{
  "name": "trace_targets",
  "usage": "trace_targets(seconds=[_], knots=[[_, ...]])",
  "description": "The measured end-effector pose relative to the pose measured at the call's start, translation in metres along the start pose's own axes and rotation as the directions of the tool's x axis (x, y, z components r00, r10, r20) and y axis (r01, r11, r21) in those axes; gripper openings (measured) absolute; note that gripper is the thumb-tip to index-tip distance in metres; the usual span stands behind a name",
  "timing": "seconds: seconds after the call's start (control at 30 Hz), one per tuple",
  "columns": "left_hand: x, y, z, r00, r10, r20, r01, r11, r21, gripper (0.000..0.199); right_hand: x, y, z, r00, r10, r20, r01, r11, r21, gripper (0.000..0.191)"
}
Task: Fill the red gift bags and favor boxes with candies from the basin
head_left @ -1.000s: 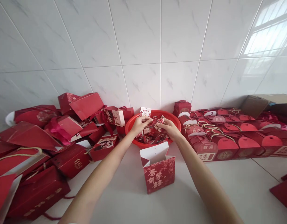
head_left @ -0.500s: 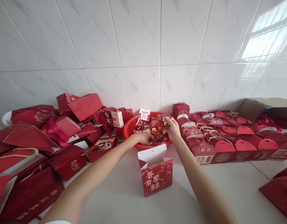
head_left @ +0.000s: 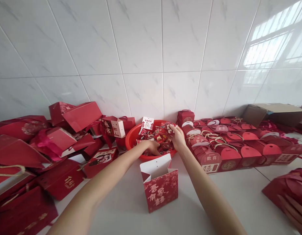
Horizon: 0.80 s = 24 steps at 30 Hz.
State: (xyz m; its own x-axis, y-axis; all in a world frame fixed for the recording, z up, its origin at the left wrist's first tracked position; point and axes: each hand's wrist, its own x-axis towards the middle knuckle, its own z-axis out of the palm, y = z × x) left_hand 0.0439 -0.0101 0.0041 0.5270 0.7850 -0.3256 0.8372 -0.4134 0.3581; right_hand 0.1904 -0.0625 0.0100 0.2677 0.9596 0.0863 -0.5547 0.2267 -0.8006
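Note:
An orange-red plastic basket (head_left: 130,138) against the wall holds many small wrapped candies (head_left: 162,138) and a white printed card (head_left: 147,123). My left hand (head_left: 153,147) reaches over its near rim, fingers curled down among the candies; their tips are hidden. At the basket's right side, my right hand (head_left: 177,136) is closed on red-wrapped candies (head_left: 170,128). Between my forearms stands a red paper gift box (head_left: 161,191) with pale lettering. Its top is open, with a white flap raised behind.
Red gift boxes (head_left: 81,114) lie piled on the left. Closed red boxes (head_left: 229,158) stand in rows on the right, near a cardboard box (head_left: 276,112). At lower right, another person's hand (head_left: 292,209) touches a red bag (head_left: 285,187). Behind is a tiled wall (head_left: 141,39).
The view has shifted, so everything sits slightly further left. Another person's hand has appeared on the red bag at lower right. Both my hands stay at the basket.

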Motion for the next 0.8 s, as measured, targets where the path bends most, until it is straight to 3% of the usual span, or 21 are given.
trace_targets(seconds=[0.23,0.4,0.6,0.7,0.8], knots=[[-0.012,0.000,0.005,0.997,0.048,0.067,-0.037,0.987,-0.157,0.018,0.000,0.002,-0.002,1.000,0.015,0.011,-0.015,1.000,-0.012,0.034],[-0.017,-0.002,-0.001,0.995,0.083,0.055,-0.064,0.955,-0.290,0.019,0.000,0.000,-0.003,1.000,0.013,0.019,-0.014,1.000,0.008,0.034],[-0.017,-0.009,-0.012,0.980,0.096,-0.175,-0.180,0.800,-0.573,0.025,-0.002,-0.003,-0.002,1.000,0.007,0.007,-0.007,0.999,0.039,0.029],[-0.017,-0.010,-0.015,0.958,0.076,-0.276,-0.235,0.760,-0.606,0.026,-0.003,-0.003,-0.001,1.000,0.014,0.012,-0.015,0.999,0.051,0.028],[-0.015,-0.010,-0.016,0.947,0.078,-0.311,-0.260,0.756,-0.601,0.022,-0.002,-0.004,-0.002,1.000,0.018,0.017,-0.019,0.998,0.066,0.028]])
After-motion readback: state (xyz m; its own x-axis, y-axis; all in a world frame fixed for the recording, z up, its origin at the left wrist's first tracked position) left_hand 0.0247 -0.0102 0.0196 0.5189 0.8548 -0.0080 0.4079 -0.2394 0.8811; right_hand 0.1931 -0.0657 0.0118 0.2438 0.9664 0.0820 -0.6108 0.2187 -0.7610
